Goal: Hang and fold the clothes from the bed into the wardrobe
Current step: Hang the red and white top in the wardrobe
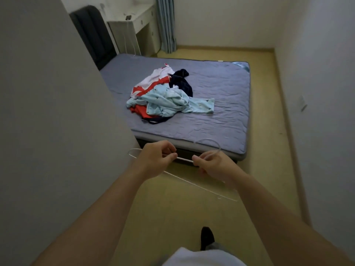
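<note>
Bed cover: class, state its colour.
The bed cover is greyish purple, seen in the head view.

One bed [221, 104]; one heap of clothes [167, 96] on it, at least four garments; two hands, left hand [156, 160], right hand [211, 165]; white wire hangers [184, 159], number unclear.

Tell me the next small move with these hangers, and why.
Probably step up to the bed and free one hand for the light blue garment. Both the left hand and right hand pinch the white wire hangers, no garment hangs on them, and the blue one lies on top of the pile.
</note>
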`<state>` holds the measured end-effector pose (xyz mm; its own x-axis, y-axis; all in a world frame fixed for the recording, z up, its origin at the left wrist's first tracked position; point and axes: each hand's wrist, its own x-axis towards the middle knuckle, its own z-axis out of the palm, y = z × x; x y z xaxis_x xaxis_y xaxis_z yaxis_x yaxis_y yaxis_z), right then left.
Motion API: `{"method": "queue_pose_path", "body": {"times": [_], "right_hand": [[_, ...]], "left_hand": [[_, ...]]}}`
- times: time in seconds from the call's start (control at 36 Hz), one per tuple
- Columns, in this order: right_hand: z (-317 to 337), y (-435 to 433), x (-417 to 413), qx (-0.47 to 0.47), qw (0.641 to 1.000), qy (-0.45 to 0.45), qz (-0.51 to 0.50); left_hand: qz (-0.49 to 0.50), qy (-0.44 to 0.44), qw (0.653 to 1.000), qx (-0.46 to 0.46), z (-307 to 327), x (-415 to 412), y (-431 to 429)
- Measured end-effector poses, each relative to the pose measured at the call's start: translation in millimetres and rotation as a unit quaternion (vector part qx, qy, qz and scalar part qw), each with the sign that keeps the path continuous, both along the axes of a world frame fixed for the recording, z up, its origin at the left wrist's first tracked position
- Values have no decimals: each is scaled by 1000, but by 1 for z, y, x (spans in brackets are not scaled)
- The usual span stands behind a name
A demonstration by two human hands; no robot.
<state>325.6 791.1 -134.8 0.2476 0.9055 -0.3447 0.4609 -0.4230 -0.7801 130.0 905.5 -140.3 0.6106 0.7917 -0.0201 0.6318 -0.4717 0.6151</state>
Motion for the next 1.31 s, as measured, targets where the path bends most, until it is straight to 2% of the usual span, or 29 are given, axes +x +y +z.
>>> {"method": "queue_pose_path", "body": {"times": [0.08,0.19,0.33,0.44,0.58,0.72,0.89,1.03,1.14,1.31], "right_hand": [[0,58,25,-51,998,27,-18],[-6,132,41,-61,996,56,-34],[-27,225,51,-71,992,81,-59],[-41,306,58,-74,979,124,-143],[-51,393,58,-79,972,126,-183],[-51,456,61,-59,982,94,-154],[-67,530,72,-107,975,118,-156],[-94,596,80,-112,978,113,-135],[-117,640,75,-113,973,116,-163],[-162,701,63,-130,971,110,-165]], "left_hand": [[10,9,999,42,13,19,51],[67,-14,994,84,17,34,120],[85,-17,995,47,-8,43,220],[74,-12,997,10,-34,48,310],[66,36,997,-32,-49,51,419],[92,77,990,-69,-67,61,512],[112,106,984,-88,-98,77,588],[178,138,968,-115,-124,88,647],[212,167,952,-144,-149,96,702],[222,281,919,-166,-227,107,801]]}}
